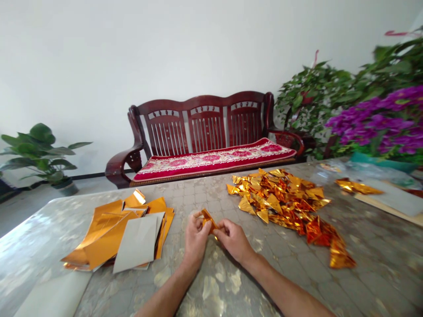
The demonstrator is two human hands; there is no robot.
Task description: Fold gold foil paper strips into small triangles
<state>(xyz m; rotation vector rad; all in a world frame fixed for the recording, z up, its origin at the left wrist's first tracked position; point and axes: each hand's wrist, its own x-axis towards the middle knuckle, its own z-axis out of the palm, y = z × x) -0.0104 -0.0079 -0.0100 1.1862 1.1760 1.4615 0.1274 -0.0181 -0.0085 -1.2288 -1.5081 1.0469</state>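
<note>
A small piece of gold foil paper (207,216), partly folded, is pinched between my two hands above the middle of the table. My left hand (196,237) grips its left side, thumb against the face. The fingertips of my right hand (235,240) close on its lower right end. To the left lies a loose stack of gold foil sheets (102,229), with a pale sheet (137,240) turned white side up on top. On the right spreads a heap of folded gold foil pieces (280,193), trailing toward the table's near right side.
The table (185,193) has a patterned grey cover. A pale flat sheet (53,297) lies at the near left. At right are a light board (393,198), clear plastic (330,169) and purple flowers (380,119). Behind stands a wooden bench (205,119); a potted plant (44,154) is left.
</note>
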